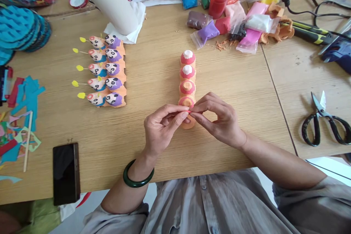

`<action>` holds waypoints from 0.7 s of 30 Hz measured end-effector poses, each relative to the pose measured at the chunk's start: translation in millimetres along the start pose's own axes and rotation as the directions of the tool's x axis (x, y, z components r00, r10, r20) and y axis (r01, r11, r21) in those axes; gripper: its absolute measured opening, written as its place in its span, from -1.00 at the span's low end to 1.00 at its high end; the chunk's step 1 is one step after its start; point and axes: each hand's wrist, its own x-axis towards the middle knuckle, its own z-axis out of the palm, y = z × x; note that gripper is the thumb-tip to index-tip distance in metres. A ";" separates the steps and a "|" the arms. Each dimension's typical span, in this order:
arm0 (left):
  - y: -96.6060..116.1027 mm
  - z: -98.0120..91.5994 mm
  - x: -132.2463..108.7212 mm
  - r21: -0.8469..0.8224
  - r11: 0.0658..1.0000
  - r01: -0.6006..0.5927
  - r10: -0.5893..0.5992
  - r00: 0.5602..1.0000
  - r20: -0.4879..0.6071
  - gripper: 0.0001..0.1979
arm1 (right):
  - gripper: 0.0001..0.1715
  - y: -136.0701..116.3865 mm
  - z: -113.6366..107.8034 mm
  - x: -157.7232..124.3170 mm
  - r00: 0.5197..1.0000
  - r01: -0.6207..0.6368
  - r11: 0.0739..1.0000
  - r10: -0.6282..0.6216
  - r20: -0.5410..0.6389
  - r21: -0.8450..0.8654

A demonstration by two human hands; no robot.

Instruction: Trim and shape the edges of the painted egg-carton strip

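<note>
Two pinching fingertip grips, from the left hand [163,128] and right hand [219,119], hold a tiny pink bit [188,111] at the near end of an orange egg-carton strip [188,76], its long axis running straight ahead from between them.

The left hand [161,128] and right hand [219,119] nearly hide the tiny pink piece [188,111] they pinch.

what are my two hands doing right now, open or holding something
Left hand: pinched shut on a small pink piece.
Right hand: pinched shut on the same small pink piece.
</note>
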 end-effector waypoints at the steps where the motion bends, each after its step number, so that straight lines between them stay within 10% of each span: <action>1: -0.5 -0.2 0.2 0.009 1.000 -0.011 0.011 1.000 -0.003 -0.91 | -0.92 0.6 -0.2 -0.4 1.000 -0.004 1.000 0.004 -0.002 0.002; 10: -8.9 -4.9 4.1 0.099 0.975 -0.201 0.186 0.972 0.140 -0.73 | -0.76 -3.3 -0.3 -1.2 0.968 -0.252 0.946 0.244 0.063 0.202; 21: -4.8 -4.8 6.0 0.415 0.787 -0.457 0.436 0.887 0.151 -0.92 | -0.55 -6.4 -0.5 5.1 0.748 -0.651 0.572 0.596 0.293 0.499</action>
